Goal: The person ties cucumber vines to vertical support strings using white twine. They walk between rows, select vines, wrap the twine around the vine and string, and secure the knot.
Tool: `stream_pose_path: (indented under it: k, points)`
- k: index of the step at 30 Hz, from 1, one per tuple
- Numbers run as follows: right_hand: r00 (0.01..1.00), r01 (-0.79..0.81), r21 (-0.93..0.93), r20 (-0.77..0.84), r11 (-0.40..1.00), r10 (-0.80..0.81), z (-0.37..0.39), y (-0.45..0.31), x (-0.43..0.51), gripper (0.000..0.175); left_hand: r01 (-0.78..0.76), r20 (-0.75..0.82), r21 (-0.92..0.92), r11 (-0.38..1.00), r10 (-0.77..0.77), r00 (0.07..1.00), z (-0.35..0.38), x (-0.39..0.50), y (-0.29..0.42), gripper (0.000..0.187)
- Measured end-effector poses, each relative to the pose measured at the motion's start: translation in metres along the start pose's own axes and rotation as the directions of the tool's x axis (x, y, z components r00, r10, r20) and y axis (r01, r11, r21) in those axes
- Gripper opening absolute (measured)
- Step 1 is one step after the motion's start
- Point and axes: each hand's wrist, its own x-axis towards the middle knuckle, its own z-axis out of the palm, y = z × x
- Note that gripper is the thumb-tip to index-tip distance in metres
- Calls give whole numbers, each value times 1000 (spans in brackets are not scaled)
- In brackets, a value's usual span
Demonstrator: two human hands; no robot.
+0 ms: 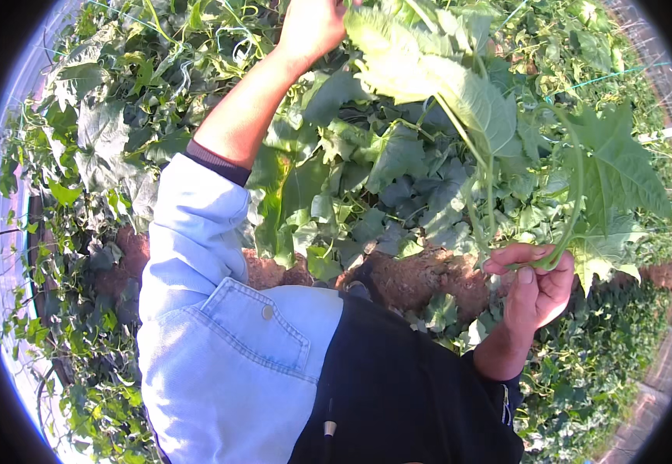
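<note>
My right hand (539, 287) pinches a green vine stem (574, 191) between thumb and fingertips at the right. The stem bends in a loop above the fingers. Broad lobed leaves (620, 162) hang beside it, and a large sunlit leaf (417, 75) spreads between my two hands. My left hand (315, 26) is raised at the top edge of the head view, close to that leaf. Its fingers are partly cut off by the frame, so its grip is hidden.
Dense climbing vines (110, 133) fill both sides. Teal twine (608, 78) runs through the foliage at upper right, and pale string (185, 75) hangs at upper left. Reddish-brown soil (417, 278) shows at my feet. Clear plastic sheeting (8, 243) borders the left side.
</note>
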Motion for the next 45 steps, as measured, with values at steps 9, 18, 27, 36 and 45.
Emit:
stream_pose_path:
  k: [9, 18, 27, 36, 45]
  points:
    - [999, -46, -181, 9, 982, 49, 44, 38, 39, 18, 245, -366, -108, 963, -268, 891, 52, -71, -83, 19]
    - [773, -448, -290, 349, 846, 530, 94, 199, -2, 17, 865, 845, 308, 396, -532, -57, 34, -432, -73, 51]
    - [745, -498, -229, 380, 836, 548, 114, 235, -13, 17, 908, 798, -366, 204, -433, 419, -42, -316, 58, 32]
    - [854, -299, -296, 341, 907, 393, 56, 228, -49, 20, 798, 656, -592, 118, -505, 561, 38, -252, 86, 32]
    - [720, -683, 329, 149, 652, 678, 22, 117, -19, 24, 24, 220, -193, 981, 19, 975, 58, -247, 146, 8]
